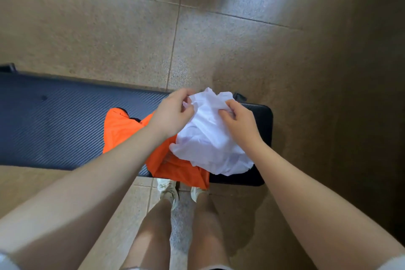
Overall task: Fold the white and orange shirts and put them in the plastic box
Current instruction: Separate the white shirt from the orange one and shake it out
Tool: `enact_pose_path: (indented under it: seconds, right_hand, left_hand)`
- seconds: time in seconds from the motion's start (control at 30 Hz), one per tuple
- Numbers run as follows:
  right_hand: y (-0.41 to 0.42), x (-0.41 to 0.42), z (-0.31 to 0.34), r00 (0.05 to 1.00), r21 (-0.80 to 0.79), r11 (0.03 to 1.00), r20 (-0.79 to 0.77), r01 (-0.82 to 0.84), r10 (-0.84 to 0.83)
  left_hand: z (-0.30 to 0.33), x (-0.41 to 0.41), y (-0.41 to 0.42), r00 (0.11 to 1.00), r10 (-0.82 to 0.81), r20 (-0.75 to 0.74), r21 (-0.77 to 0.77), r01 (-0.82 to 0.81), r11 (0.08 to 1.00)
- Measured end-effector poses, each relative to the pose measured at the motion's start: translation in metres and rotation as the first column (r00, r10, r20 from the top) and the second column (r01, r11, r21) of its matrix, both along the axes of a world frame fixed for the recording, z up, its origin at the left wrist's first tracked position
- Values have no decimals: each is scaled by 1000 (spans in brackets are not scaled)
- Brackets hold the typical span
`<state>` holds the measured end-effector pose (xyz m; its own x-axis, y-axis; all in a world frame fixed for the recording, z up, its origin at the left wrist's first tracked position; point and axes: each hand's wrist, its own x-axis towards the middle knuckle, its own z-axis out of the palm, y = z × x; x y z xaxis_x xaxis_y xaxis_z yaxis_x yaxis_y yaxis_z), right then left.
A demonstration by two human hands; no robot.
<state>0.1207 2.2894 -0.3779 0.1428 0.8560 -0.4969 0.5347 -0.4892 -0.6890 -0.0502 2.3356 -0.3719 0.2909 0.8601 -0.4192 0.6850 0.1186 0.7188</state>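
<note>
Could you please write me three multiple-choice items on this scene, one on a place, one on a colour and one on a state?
1. Where does the orange shirt lie?
A. on the floor
B. on the bench, partly under the white shirt
C. in a box

2. What colour is the shirt that both hands grip?
A. white
B. orange
C. blue

3. How is the white shirt?
A. neatly folded
B. on a hanger
C. crumpled

Answers: 1 B, it spreads over the bench; 2 A, the left hand and right hand pinch white cloth; 3 C, it is bunched and creased.
</note>
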Motion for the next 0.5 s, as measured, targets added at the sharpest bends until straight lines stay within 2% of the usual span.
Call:
enact_pose_path:
  seconds: [0.17, 0.33, 0.43, 0.5]
  right_hand:
    - [1, 11, 97, 993, 79, 996, -108, -43, 52]
    - [6, 24, 192, 988, 144, 988, -131, -60, 79]
    - [9, 31, 247, 981, 193, 981, -194, 18, 20]
    - [10, 35, 280, 954, 191, 978, -298, 86, -26]
  left_hand:
    - [78, 6, 7, 992, -91, 82, 41, 88, 995]
    - [175, 12, -1, 925, -268, 269, 28, 270, 962]
    - [220, 24, -10, 901, -350, 257, 81, 341, 937]
    - [244, 31, -12, 920, -359, 157, 206, 325, 923]
